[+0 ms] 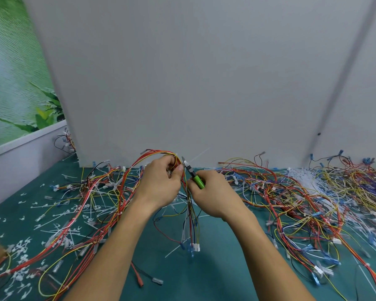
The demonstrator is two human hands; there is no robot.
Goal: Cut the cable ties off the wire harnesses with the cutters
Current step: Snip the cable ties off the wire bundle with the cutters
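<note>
Two-handed snip
Left hand (pixel 161 183) pinches the wire harness (pixel 156 153); right hand (pixel 213 192) grips the cutters (pixel 193 173) just beside it — blades should spare insulation.

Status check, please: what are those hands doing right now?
Left hand grips wire harness. Right hand holds green-handled cutters, tips beside the bundle. Cut ties litter mat.

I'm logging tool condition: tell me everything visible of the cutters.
The cutters are small: bright green grips, black neck, pale metal blades. The right hand holds the grips, hiding most of them. The tool tilts up and leftward above the table, tip beside the wire harness that the left hand grips. Whether the blades are open cannot be told.
</note>
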